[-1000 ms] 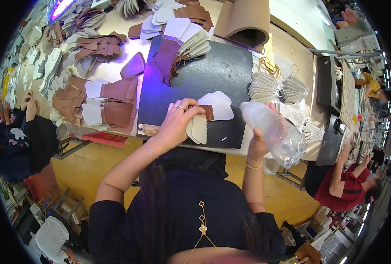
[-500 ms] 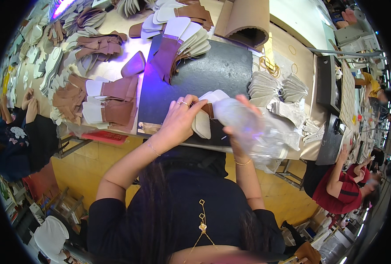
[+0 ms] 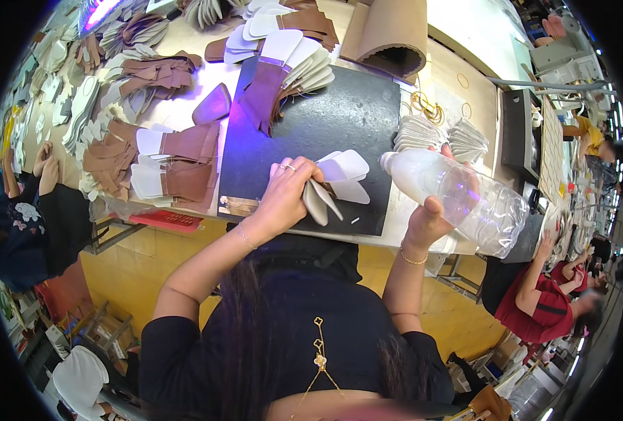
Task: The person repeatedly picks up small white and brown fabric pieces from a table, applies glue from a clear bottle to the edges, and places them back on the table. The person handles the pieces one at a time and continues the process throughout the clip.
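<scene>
My left hand (image 3: 287, 191) rests on the black work mat (image 3: 339, 119) and holds a beige insole-shaped piece (image 3: 316, 202) by its edge. Beside it lie a few white sole-shaped pieces (image 3: 346, 168). My right hand (image 3: 427, 217) grips a clear plastic bottle (image 3: 458, 196) holding white liquid, tilted with its neck pointing left toward the pieces. The bottle hangs over the table's right front edge.
Stacks of brown and white leather cut pieces (image 3: 164, 165) cover the table's left side. A fan of purple-brown pieces (image 3: 276, 77) lies on the mat's far end. A cardboard roll (image 3: 388, 31) stands behind. White piece stacks (image 3: 423, 130) sit right. A person in red (image 3: 543, 302) sits lower right.
The bottle swung left over the pieces half a second ago, then back to the right. My left hand has kept hold of the beige piece throughout.
</scene>
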`<control>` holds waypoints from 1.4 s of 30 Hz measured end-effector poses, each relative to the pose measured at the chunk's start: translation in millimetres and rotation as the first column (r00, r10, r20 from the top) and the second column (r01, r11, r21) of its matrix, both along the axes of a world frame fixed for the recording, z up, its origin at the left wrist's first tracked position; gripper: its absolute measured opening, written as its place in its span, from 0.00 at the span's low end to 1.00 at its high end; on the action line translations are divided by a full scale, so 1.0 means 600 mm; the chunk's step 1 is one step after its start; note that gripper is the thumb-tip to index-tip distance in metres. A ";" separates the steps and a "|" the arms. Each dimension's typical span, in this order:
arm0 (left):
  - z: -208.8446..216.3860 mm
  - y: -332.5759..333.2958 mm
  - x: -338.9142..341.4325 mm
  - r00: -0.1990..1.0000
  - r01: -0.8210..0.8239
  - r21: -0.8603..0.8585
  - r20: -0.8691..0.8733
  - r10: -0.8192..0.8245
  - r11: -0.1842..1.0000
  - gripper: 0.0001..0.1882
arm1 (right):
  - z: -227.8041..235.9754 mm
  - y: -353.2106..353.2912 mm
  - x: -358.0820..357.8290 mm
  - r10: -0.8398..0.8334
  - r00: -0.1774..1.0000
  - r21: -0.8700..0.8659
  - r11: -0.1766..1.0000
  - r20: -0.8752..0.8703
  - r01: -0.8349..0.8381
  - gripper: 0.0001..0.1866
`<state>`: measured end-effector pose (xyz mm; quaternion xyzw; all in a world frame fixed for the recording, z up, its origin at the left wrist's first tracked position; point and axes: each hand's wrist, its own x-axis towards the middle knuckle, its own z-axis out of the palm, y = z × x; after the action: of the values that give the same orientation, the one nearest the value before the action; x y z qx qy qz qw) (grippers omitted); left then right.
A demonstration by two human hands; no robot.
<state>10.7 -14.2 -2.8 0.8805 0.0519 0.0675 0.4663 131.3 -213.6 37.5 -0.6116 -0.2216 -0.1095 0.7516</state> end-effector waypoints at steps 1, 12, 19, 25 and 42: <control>-0.001 0.001 -0.005 1.000 0.006 -0.043 0.002 -0.006 0.999 0.22 | 0.006 0.008 -0.005 0.034 0.998 0.020 0.999 -0.045 -0.033 0.48; -0.008 0.029 -0.026 0.971 0.235 0.170 0.009 -0.240 0.957 0.17 | 0.004 0.047 -0.040 0.202 0.960 -0.142 0.963 -0.196 -0.231 0.51; -0.019 0.039 -0.027 0.975 0.207 0.037 0.076 -0.209 0.978 0.20 | -0.058 0.047 -0.054 0.489 0.871 -0.512 0.736 -0.050 -0.443 0.45; -0.020 0.036 -0.030 0.981 0.178 -0.010 0.080 -0.176 0.984 0.18 | -0.039 0.041 -0.030 0.212 0.963 -0.259 0.933 -0.169 -0.251 0.26; -0.006 0.025 -0.024 0.991 0.132 0.057 0.017 -0.133 0.990 0.20 | -0.023 0.033 0.009 0.013 1.000 -0.200 0.980 -0.004 -0.013 0.37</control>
<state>-3.9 0.8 -6.6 0.8940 -0.0132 0.0468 0.4454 136.8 -193.7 23.9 -0.6826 -0.2345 -0.0811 0.6874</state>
